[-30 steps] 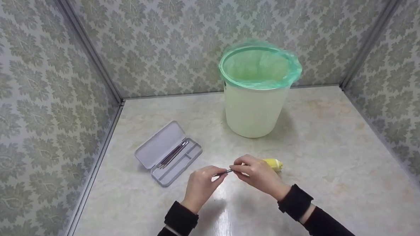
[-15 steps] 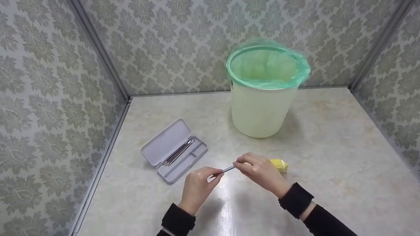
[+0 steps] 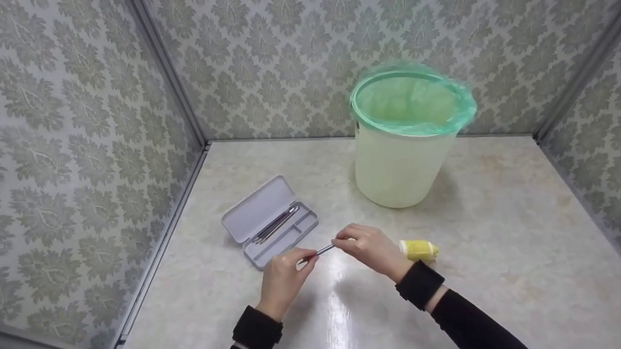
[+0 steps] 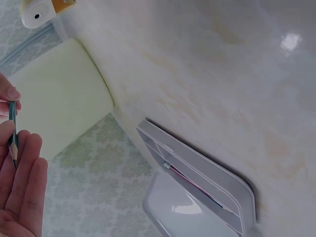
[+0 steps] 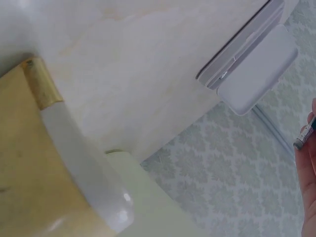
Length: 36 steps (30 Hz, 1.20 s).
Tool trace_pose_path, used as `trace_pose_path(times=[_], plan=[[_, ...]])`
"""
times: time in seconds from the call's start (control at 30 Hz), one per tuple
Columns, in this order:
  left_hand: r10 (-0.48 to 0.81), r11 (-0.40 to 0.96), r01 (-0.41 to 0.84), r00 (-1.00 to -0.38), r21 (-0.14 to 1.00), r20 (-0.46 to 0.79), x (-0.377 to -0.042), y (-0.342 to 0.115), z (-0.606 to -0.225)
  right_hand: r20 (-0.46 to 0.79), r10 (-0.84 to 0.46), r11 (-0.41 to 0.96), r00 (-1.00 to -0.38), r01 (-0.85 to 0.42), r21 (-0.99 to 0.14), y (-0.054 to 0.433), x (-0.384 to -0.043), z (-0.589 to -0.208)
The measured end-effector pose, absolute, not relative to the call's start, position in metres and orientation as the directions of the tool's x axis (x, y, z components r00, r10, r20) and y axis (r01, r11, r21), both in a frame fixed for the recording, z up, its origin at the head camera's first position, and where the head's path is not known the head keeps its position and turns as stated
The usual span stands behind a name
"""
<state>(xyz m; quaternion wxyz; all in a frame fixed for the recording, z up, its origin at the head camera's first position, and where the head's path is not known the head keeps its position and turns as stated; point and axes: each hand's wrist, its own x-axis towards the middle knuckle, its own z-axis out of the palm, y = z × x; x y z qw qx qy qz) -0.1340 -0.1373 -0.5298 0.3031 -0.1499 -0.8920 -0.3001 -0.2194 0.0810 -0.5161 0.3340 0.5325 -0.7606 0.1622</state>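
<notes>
A dark green pencil [image 3: 325, 249] is held between both hands above the table. My left hand [image 3: 282, 278] pinches it near the sharpened end; the point [image 4: 15, 160] shows beside the fingers in the left wrist view. My right hand [image 3: 369, 248] pinches it toward the other end, where the eraser [image 5: 299, 143] shows in the right wrist view. Just right of that hand lies a yellow and white pencil sharpener [image 3: 418, 250], with a dark hole in its white end face [image 4: 37, 16]. Beyond the left hand stands an open grey pencil case [image 3: 264, 258] with several pencils [image 3: 276, 226] in one compartment.
A pale green bin [image 3: 402, 170] lined with a green bag [image 3: 464, 105] stands at the back right of the marbled table [image 3: 501, 229]. Patterned walls [image 3: 285, 65] enclose the table at the back and on both sides.
The head view has shifted, so the scene sits farther right. The hands have moved a little left relative to the sharpener, which shows more fully. More of the pencil shows between the hands.
</notes>
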Motion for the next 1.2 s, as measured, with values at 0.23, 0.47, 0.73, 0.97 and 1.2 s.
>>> trace_pose_path(times=[0.23, 0.47, 0.73, 0.97, 1.2], plan=[[0.01, 0.813, 0.366, -0.785, 0.452, 0.619, -0.14, -0.151, -0.534, 0.632, -0.752, 0.345, -0.184, -0.928, 0.141, 0.058, -0.236, -0.515], [-0.113, 0.852, 0.221, -0.808, 0.475, 0.578, -0.142, -0.172, -0.539, 0.608, -0.768, 0.34, -0.202, -0.933, 0.119, 0.035, -0.253, -0.511], [-0.246, 0.854, 0.054, -0.834, 0.517, 0.494, -0.138, -0.204, -0.559, 0.579, -0.762, 0.389, -0.289, -0.92, 0.053, 0.017, -0.275, -0.516], [-0.325, 0.842, -0.103, -0.88, 0.53, 0.345, -0.135, -0.219, -0.577, 0.528, -0.777, 0.448, -0.342, -0.89, 0.083, -0.004, -0.292, -0.528], [-0.327, 0.833, -0.158, -0.914, 0.53, 0.241, -0.135, -0.219, -0.587, 0.471, -0.802, 0.466, -0.369, -0.879, 0.105, -0.019, -0.304, -0.544]])
